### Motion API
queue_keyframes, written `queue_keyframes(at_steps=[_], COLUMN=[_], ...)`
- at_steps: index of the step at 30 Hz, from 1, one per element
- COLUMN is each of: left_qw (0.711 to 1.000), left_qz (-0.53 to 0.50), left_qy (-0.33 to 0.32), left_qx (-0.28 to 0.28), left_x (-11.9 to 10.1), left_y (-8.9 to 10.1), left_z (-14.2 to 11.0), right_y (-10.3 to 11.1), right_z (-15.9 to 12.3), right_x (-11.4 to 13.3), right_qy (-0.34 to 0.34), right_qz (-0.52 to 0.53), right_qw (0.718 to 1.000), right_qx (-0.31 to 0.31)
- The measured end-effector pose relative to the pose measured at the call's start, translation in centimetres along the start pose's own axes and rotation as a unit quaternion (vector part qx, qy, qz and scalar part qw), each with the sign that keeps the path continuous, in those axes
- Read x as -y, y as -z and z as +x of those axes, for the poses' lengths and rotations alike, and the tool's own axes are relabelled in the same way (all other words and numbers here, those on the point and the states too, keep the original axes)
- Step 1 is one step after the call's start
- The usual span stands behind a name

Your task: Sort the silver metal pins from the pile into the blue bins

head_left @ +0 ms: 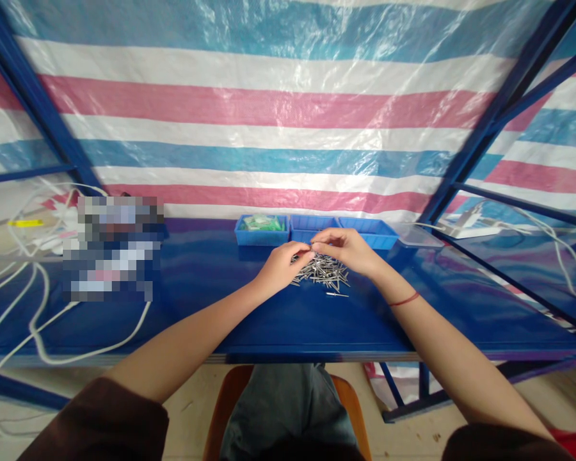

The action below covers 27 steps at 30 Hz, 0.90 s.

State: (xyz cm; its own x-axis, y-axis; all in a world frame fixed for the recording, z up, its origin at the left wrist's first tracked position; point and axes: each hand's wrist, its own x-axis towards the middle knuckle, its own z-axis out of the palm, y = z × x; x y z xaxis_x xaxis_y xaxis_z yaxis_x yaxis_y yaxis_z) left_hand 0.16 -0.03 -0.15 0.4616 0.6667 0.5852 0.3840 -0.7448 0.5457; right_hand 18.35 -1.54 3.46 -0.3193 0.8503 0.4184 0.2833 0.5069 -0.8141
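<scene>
A pile of small metal pop rivets (324,272) lies on the blue tabletop (278,320). My left hand (288,264) is over the pile's left side, thumb and fingers pinched together. My right hand (343,250) meets it fingertip to fingertip from the right, also pinched. A tiny dark thing may sit between the fingertips, too small to make out. One single rivet (337,294) lies apart, nearer the front edge. Just behind my hands stand a blue bin (262,238) with green and clear plastic bags, a middle blue bin (307,224) partly hidden by my right hand, and a right blue bin (377,238).
White cables (41,314) trail over the table's left side near a blurred-out patch. A white power strip (473,224) sits at the right beside the blue frame post (461,153). A striped plastic sheet (269,102) hangs behind the table.
</scene>
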Motion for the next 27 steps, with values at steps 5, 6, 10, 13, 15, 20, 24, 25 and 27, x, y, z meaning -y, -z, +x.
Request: queue_keyframes(at_steps=[5,6,10,13,15,20,24,25,27], left_qw=[0.999,0.999,0.997,0.995,0.995,0.995,0.999,0.998,0.993], left_qz=[-0.034,-0.039,-0.057,-0.050,-0.043,-0.031,0.025,0.045,0.089], left_qy=[0.011,0.011,0.024,0.030,0.027,0.027,-0.022,-0.042,-0.080], left_qx=[-0.023,-0.025,-0.053,-0.080,-0.089,-0.095,-0.043,-0.021,0.024], left_x=[0.1,0.1,0.1,-0.1,-0.2,0.2,0.7,0.7,0.6], left_y=[-0.1,-0.1,-0.1,0.1,0.2,0.1,0.0,0.0,0.1], left_z=[0.1,0.1,0.1,0.1,0.1,0.2,0.1,0.0,-0.2], right_y=[-0.5,-0.5,-0.5,-0.4,-0.3,0.4,2.0,2.4,3.0], right_z=[0.0,0.0,0.0,-0.3,-0.4,0.4,2.4,2.9,3.5], right_x=[-0.1,-0.2,-0.1,0.4,0.6,-0.6,-3.0,-3.6,-4.6], right_qy=[0.014,0.019,0.053,0.064,0.071,0.088,0.040,0.022,-0.008], right_qz=[-0.047,-0.058,-0.089,-0.151,-0.188,-0.263,-0.347,-0.372,-0.420], right_qw=[0.998,0.997,0.994,0.985,0.979,0.958,0.912,0.901,0.882], right_qx=[-0.041,-0.047,-0.047,-0.052,-0.044,-0.078,-0.214,-0.221,-0.214])
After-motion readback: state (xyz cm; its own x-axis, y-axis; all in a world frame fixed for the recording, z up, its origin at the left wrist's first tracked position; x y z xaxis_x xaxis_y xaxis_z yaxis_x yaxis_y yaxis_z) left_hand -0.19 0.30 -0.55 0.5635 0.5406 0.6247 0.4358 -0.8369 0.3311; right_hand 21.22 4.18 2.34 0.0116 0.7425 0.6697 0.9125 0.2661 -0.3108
